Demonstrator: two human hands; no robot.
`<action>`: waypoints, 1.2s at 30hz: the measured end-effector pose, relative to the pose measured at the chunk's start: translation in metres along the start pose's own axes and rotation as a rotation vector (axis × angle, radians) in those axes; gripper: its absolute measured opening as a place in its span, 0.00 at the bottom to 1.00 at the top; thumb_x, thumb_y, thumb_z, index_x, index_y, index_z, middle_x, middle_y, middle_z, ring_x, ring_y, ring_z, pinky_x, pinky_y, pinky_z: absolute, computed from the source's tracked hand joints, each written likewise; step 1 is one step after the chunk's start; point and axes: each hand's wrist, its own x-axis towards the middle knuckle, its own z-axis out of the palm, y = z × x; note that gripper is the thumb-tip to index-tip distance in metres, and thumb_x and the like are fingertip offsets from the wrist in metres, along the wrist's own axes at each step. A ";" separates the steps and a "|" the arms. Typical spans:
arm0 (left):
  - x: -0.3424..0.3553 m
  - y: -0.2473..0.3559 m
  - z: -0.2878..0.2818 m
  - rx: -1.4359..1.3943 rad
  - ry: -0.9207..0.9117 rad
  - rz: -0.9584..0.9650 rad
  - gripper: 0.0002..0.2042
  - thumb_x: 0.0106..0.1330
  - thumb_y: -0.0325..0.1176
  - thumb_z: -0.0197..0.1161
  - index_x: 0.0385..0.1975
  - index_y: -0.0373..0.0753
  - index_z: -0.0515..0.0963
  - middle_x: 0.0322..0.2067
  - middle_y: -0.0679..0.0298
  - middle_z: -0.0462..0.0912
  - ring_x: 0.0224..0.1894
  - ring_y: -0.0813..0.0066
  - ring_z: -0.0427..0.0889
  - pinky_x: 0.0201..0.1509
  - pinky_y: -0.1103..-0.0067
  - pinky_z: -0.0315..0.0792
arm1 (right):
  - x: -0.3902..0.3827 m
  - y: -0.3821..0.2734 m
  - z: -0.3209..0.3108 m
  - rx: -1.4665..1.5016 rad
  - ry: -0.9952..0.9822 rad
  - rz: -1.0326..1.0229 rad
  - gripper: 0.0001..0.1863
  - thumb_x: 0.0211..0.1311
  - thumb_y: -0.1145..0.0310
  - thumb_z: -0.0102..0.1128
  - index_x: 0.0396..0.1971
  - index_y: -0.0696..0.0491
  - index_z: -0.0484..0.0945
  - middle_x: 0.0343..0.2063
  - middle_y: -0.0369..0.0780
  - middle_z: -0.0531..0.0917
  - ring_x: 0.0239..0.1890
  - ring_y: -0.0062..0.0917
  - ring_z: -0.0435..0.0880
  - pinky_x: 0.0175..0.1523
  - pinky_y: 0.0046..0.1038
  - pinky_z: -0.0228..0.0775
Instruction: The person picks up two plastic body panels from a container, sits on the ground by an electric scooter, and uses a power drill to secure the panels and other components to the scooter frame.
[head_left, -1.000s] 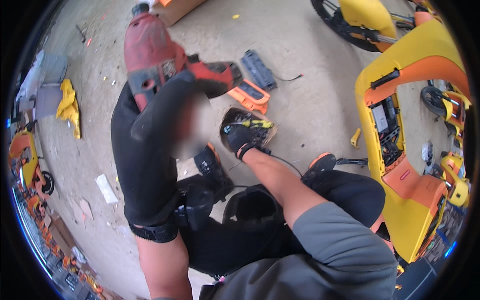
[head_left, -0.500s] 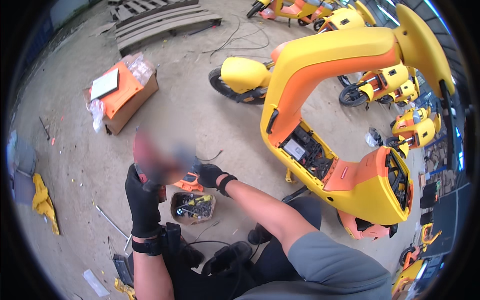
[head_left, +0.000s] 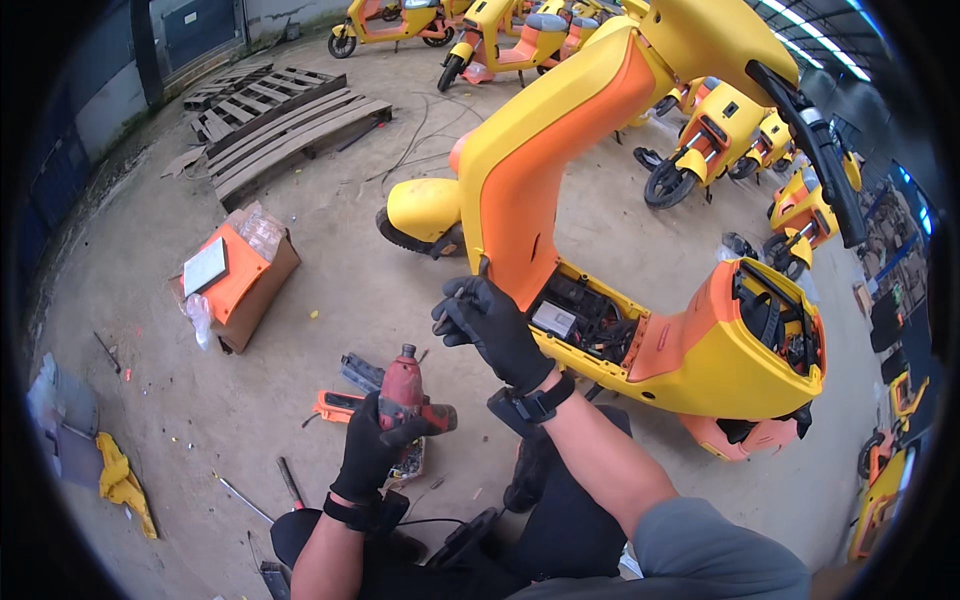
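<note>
My left hand [head_left: 368, 455], in a black glove, is closed round a red impact driver [head_left: 402, 392], whose nose points away from me. My right hand [head_left: 495, 330], gloved too, is raised in front of the scooter with its fingers curled together. A small thing may sit at those fingertips, too small to make out. The yellow and orange electric scooter [head_left: 500, 190] stands on the right. Its floor compartment [head_left: 585, 312] lies uncovered, showing wiring and a silver box. Behind the driver are an orange object [head_left: 336, 405] and a dark grey piece [head_left: 362, 372]; a small parts box [head_left: 412, 462] is mostly hidden.
A cardboard box [head_left: 262, 300] with an orange panel stands at the left. Wooden pallets [head_left: 290, 125] lie beyond it. A hammer-like tool [head_left: 290, 482], a metal rod [head_left: 243, 497] and yellow plastic [head_left: 124, 485] are on the floor. More scooters [head_left: 708, 140] stand behind.
My right hand has come up and away from beside the orange object, toward the scooter. The driver in my left hand has moved right and nearer. The view has shifted.
</note>
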 end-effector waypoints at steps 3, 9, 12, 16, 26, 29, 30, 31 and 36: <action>-0.004 -0.002 0.004 0.123 -0.049 0.045 0.22 0.49 0.32 0.70 0.45 0.32 0.76 0.37 0.62 0.83 0.37 0.75 0.81 0.45 0.78 0.74 | -0.018 -0.002 -0.003 0.032 0.066 -0.016 0.11 0.68 0.71 0.51 0.46 0.58 0.68 0.34 0.41 0.80 0.34 0.21 0.83 0.38 0.21 0.79; 0.001 0.003 0.013 0.190 -0.135 0.049 0.28 0.50 0.35 0.72 0.52 0.36 0.70 0.41 0.61 0.80 0.42 0.71 0.80 0.47 0.75 0.72 | -0.017 0.018 -0.015 -0.005 -0.023 -0.005 0.12 0.67 0.74 0.50 0.48 0.59 0.66 0.34 0.40 0.79 0.34 0.20 0.82 0.39 0.22 0.78; 0.004 0.008 0.015 0.178 -0.132 0.069 0.27 0.50 0.35 0.72 0.51 0.36 0.71 0.41 0.62 0.80 0.42 0.71 0.80 0.48 0.75 0.72 | -0.014 0.015 -0.016 0.003 -0.041 -0.014 0.12 0.66 0.75 0.49 0.48 0.59 0.67 0.33 0.40 0.78 0.35 0.19 0.81 0.40 0.22 0.77; 0.009 0.009 0.014 0.186 -0.115 0.068 0.27 0.50 0.35 0.72 0.49 0.36 0.72 0.40 0.62 0.81 0.42 0.71 0.80 0.48 0.75 0.72 | -0.010 0.016 -0.022 -0.034 -0.059 -0.018 0.11 0.66 0.76 0.49 0.48 0.59 0.67 0.33 0.39 0.78 0.35 0.19 0.81 0.41 0.22 0.76; 0.015 0.000 0.014 0.200 -0.079 0.102 0.25 0.48 0.35 0.74 0.45 0.36 0.73 0.37 0.61 0.80 0.38 0.72 0.79 0.44 0.75 0.73 | -0.004 0.021 -0.027 -0.026 -0.045 -0.057 0.11 0.65 0.76 0.51 0.46 0.59 0.69 0.33 0.40 0.79 0.34 0.19 0.80 0.40 0.22 0.75; 0.014 -0.002 0.014 0.207 -0.072 0.129 0.25 0.48 0.35 0.74 0.45 0.36 0.73 0.36 0.61 0.80 0.38 0.72 0.79 0.43 0.75 0.73 | -0.004 0.020 -0.027 -0.059 -0.067 -0.054 0.11 0.65 0.77 0.51 0.46 0.59 0.69 0.34 0.40 0.79 0.34 0.19 0.79 0.40 0.22 0.75; 0.013 -0.003 0.014 0.200 -0.069 0.138 0.25 0.48 0.35 0.74 0.46 0.36 0.72 0.36 0.61 0.80 0.37 0.72 0.79 0.43 0.75 0.73 | -0.005 0.019 -0.027 -0.093 -0.063 -0.050 0.10 0.65 0.77 0.51 0.46 0.59 0.69 0.34 0.40 0.79 0.34 0.19 0.79 0.40 0.22 0.74; 0.013 -0.003 0.013 0.199 -0.068 0.137 0.25 0.48 0.35 0.74 0.46 0.36 0.72 0.36 0.61 0.80 0.37 0.72 0.79 0.43 0.75 0.73 | -0.005 0.019 -0.027 -0.094 -0.064 -0.050 0.10 0.65 0.77 0.51 0.46 0.59 0.69 0.34 0.40 0.79 0.34 0.19 0.79 0.40 0.22 0.74; 0.012 -0.006 0.011 0.201 -0.062 0.154 0.27 0.47 0.34 0.74 0.47 0.35 0.72 0.36 0.60 0.80 0.38 0.71 0.80 0.43 0.75 0.73 | -0.004 0.018 -0.027 -0.057 -0.118 -0.064 0.11 0.66 0.76 0.52 0.46 0.59 0.69 0.35 0.40 0.79 0.35 0.19 0.79 0.41 0.22 0.75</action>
